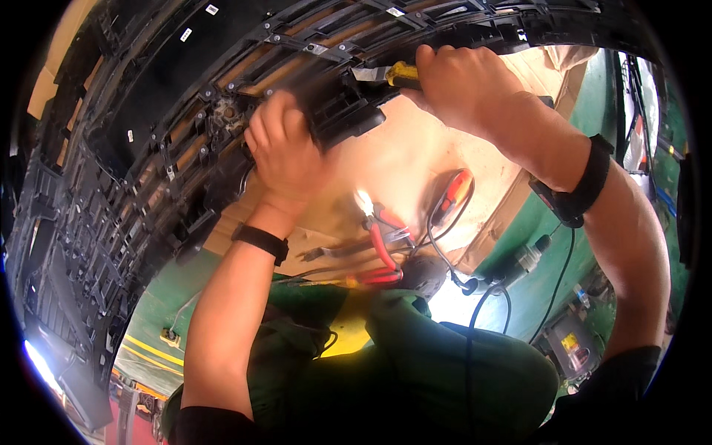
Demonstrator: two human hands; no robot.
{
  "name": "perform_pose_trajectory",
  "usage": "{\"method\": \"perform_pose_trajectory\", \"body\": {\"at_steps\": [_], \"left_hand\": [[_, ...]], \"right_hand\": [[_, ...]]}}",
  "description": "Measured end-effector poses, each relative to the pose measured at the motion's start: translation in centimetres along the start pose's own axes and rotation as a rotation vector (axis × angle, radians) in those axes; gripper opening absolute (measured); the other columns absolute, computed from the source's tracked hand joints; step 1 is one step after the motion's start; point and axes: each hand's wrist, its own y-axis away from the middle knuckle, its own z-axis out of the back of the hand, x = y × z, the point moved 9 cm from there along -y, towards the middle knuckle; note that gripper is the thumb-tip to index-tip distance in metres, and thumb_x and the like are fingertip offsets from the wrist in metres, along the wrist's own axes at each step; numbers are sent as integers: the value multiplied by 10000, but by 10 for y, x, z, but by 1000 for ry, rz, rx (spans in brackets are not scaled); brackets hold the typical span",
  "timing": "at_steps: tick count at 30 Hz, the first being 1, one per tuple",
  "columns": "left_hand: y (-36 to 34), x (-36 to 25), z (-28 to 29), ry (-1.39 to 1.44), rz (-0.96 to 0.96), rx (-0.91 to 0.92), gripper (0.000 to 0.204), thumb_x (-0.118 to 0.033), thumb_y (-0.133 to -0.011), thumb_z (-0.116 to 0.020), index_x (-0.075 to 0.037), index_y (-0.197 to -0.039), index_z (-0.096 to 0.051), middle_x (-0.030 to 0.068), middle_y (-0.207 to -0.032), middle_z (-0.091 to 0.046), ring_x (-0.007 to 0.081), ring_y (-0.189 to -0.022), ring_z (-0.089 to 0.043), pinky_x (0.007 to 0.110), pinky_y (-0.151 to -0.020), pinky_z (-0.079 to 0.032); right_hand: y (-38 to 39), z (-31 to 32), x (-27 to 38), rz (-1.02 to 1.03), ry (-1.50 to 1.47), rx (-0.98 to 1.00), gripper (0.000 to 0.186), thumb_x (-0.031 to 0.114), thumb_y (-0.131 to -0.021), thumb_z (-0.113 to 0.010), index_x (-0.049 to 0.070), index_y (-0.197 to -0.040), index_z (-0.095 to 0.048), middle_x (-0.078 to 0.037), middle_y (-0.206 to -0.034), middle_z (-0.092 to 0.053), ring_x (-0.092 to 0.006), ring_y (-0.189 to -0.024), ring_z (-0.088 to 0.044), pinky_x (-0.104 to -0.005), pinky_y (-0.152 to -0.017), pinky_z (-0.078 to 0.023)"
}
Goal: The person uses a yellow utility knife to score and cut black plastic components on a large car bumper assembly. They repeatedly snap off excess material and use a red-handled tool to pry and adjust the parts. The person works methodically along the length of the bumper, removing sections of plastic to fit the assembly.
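A large, curved black plastic car bumper (148,141) with a lattice of ribs arches across the far and left side. My right hand (467,85) is closed round the yellow handle of a utility knife (403,73). Its blade points left, against or just over a black bracket-like part (345,115) of the bumper; contact is hard to make out. My left hand (285,148) sits left of that part, fingers curled onto the bumper's near edge and somewhat blurred. What lies under its fingertips is hidden.
On the cardboard (415,141) between my arms lie red-handled pliers (382,241) and a red-and-orange corded tool (454,194). Cords run right past a grey connector (528,256). A green surface (167,293) shows under the cardboard. A bright lamp (43,367) glows at lower left.
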Motion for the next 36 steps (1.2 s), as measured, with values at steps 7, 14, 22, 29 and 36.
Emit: {"method": "perform_pose_trajectory", "body": {"at_steps": [7, 14, 22, 29, 36], "left_hand": [[3, 7, -7, 3, 12, 10, 404, -235, -716, -761, -47, -983, -522, 147, -1266, -545, 390, -1151, -510, 523, -994, -391], [0, 2, -4, -25, 9, 10, 382, -261, -714, -742, -61, -953, -521, 136, -1239, -545, 378, -1137, -510, 521, -967, -398], [-5, -7, 4, -63, -22, -41, 406, -235, -700, -752, -60, -965, -497, 153, -1214, -555, 381, -1115, -522, 528, -951, -410], [-4, -9, 1, -50, -31, -18, 454, -198, -686, -772, -61, -1003, -477, 163, -1213, -557, 388, -1111, -527, 534, -947, -413], [-7, -10, 2, -43, -44, -3, 504, -199, -678, -812, -72, -1028, -474, 163, -1213, -554, 389, -1127, -519, 529, -948, -403]], "right_hand": [[13, -11, 0, -143, -109, 7, 468, 478, -1018, -596, 12, -1049, -613, -164, -925, -729, -340, -855, -752, -427, -717, -612], [23, -18, 3, -153, -115, -79, 411, 453, -1028, -585, 43, -1004, -574, -174, -917, -715, -351, -807, -743, -439, -673, -597], [64, -35, 8, -430, -1309, 108, 485, 426, -1102, -484, -42, -1147, -604, -138, -895, -707, -241, -712, -703, -364, -623, -573], [62, -69, 71, -674, -2310, 277, 478, 411, -1133, -393, -24, -1101, -588, -59, -869, -573, -142, -684, -558, -313, -572, -531], [54, -67, 86, -730, -2460, 214, 466, 415, -1136, -364, -2, -1096, -568, -53, -854, -539, -153, -664, -525, -321, -557, -505]]}}
